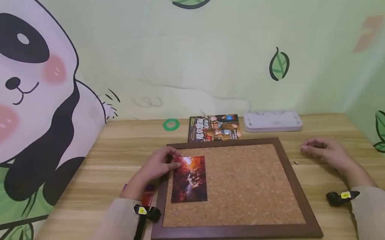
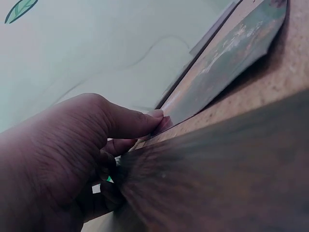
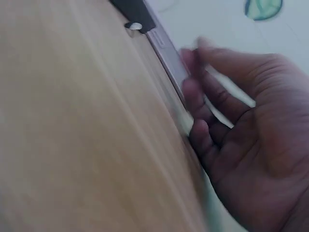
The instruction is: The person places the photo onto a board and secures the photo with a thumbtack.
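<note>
A cork board (image 1: 251,183) in a dark wooden frame lies on the table. On its left part rests a photo card (image 1: 192,180) of a red and orange canyon scene. The left hand (image 1: 158,164) is at the card's upper left corner. In the left wrist view the thumb of the left hand (image 2: 82,150) lies over that corner, with fingers bent beside the frame; the card's far edge bows up from the cork. Right of the board, the right hand (image 1: 329,152) hovers with loosely curled fingers, nothing visible in it. A tiny pale piece (image 1: 296,162) lies nearby.
Behind the board stand a green tape roll (image 1: 171,124), a colourful printed booklet (image 1: 213,128) and a white flat case (image 1: 272,121), close to the painted wall. A dark red and purple item (image 1: 147,197) lies partly under the left forearm.
</note>
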Tool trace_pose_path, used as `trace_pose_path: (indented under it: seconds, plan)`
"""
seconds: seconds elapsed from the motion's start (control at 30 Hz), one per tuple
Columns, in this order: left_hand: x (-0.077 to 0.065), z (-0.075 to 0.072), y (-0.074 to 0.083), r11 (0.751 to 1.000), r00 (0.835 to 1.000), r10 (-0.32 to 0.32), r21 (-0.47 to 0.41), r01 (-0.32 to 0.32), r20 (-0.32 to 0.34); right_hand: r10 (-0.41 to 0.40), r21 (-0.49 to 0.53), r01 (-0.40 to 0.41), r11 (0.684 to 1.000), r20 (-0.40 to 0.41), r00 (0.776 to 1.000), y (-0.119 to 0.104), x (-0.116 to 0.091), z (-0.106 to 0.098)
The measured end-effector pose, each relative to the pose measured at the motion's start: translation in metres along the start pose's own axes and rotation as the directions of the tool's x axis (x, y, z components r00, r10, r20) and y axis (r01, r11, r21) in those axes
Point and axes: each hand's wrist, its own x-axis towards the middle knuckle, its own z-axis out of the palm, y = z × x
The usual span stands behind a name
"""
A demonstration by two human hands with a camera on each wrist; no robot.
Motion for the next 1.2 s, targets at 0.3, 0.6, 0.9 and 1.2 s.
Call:
trace_pose_path:
  seconds: [0.3,0.6,0.9,1.2]
  plan:
    - [0.001,-0.001,-0.003,0.999,0.999,0.04,0.022,-0.04,-0.007,-0.173,0.048,0.172,0.984,0.028,0.985,-0.101,0.008,0.026]
    - [0.001,-0.001,-0.004,1.0,1.0,0.022,0.021,-0.022,-0.002,-0.414,0.261,0.36,0.896,0.195,0.889,-0.209,0.044,0.108]
    - [0.001,0.004,-0.007,1.0,1.0,0.013,0.006,-0.013,0.002,-0.432,0.398,0.272,0.876,0.397,0.81,-0.226,0.092,0.219]
    - [-0.001,0.001,-0.009,0.999,1.0,0.018,-0.029,-0.018,0.001,-0.338,0.414,0.171,0.894,0.372,0.865,-0.2,0.098,0.247]
